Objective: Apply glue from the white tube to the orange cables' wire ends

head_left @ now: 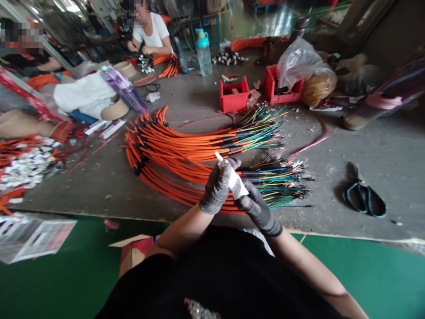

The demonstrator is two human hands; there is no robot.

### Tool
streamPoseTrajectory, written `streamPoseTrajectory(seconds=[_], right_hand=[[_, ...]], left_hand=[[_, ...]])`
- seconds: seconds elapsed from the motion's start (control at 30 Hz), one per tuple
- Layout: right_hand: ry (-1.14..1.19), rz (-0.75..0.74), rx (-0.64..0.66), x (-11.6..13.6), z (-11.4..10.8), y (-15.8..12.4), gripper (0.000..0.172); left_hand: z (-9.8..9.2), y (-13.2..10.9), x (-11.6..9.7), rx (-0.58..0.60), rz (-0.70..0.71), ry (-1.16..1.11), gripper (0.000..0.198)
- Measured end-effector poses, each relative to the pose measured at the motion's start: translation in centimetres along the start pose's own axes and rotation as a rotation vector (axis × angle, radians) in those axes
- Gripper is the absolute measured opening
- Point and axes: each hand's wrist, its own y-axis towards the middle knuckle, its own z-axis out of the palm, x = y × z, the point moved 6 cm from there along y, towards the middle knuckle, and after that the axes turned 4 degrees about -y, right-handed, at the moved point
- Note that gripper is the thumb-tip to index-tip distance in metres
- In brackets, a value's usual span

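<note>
Your left grip (217,184) and right grip (259,206) are wearing dark grey fabric gloves (212,201), and between them you are showing a slim, plain white piece (236,182). Long, round orange cables (186,142) are banding with tubular black sleeves (251,173), while thin wires (277,177) are mixing blue, green, yellow and black. The flat grey counter (192,97) is setting off red rectangular plastic bins (234,103), a clear bottle with a turquoise lid (204,55) and scissors with dark teal loop handles (366,198). Your cloth top (226,270) is showing black.
</note>
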Motion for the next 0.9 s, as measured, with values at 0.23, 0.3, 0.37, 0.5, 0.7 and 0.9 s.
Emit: streamPoseTrajectory(seconds=[0.23,0.3,0.37,0.5,0.7,0.9], right_hand=[[-0.191,-0.137,0.15,1.9,0.6,-1.1,0.039],[-0.218,-0.167,0.136,2.2,0.9,-1.0,0.044],[-0.251,-0.188,0.108,2.3,0.8,-0.8,0.044],[-0.345,-0.302,0.005,3.2,-0.3,-0.7,0.031],[-0.437,-0.409,-0.1,4.5,-1.5,-0.5,0.032],[-0.531,-0.416,0.083,4.2,-0.9,0.2,0.031]], left_hand=[[2.9,-0.3,-1.7,0.194,-0.256,-0.395,0.067],[3.0,-0.6,-1.5,0.238,-0.377,-0.437,0.07],[2.3,-0.4,-1.8,0.274,-0.346,-0.311,0.071],[0.2,0.1,-3.3,0.351,-0.096,0.074,0.059],[-1.3,-3.2,-3.2,0.499,0.519,0.727,0.034],[-2.4,-5.4,-2.8,0.574,1.037,0.993,0.028]])
